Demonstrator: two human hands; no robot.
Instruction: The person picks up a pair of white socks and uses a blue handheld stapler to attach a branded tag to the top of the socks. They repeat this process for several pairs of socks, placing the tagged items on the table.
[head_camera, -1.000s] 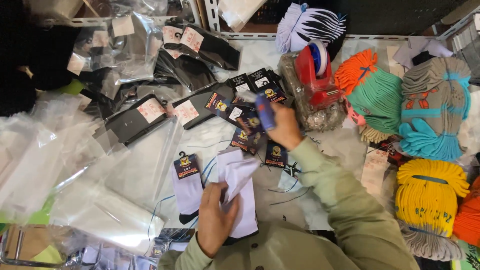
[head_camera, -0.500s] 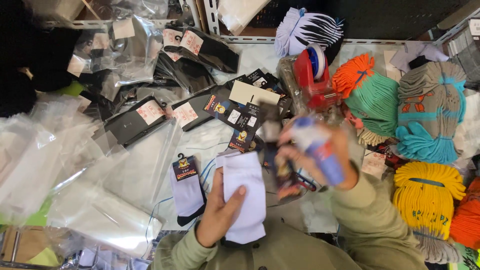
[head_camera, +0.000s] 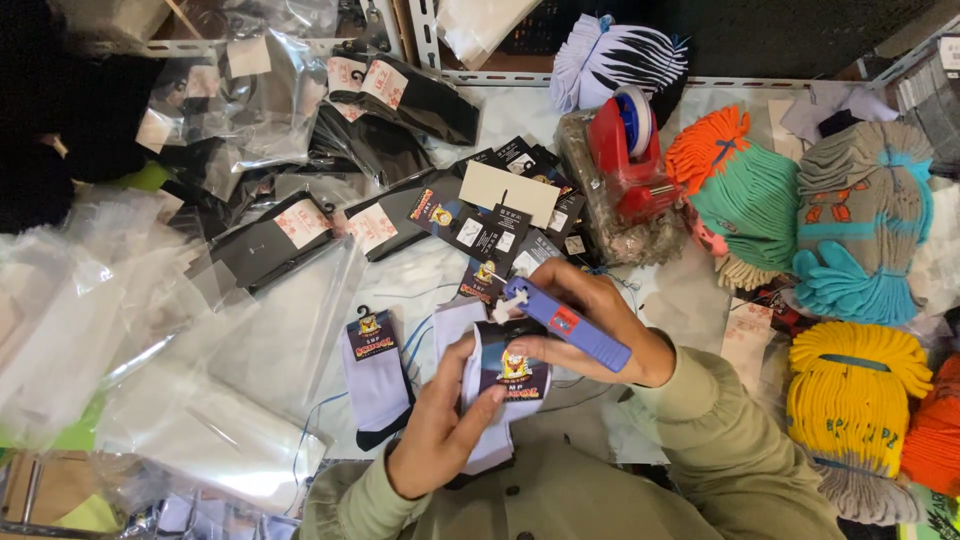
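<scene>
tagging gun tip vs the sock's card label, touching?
Touching. Head view: the right hand presses the tagging gun tip onto the card label of the white sock.

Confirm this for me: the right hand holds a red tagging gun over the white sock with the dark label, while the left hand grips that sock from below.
One thing is wrong: the tagging gun in the right hand is blue, with only a small red patch. The head view shows it. The rest stands: it is held over the white sock with the dark label, which the left hand grips from below.

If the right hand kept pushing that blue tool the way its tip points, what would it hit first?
Probably the dark card label folded over the white socks held by the left hand. The tagging gun in the right hand already has its tip about there; depth is unclear.
</scene>
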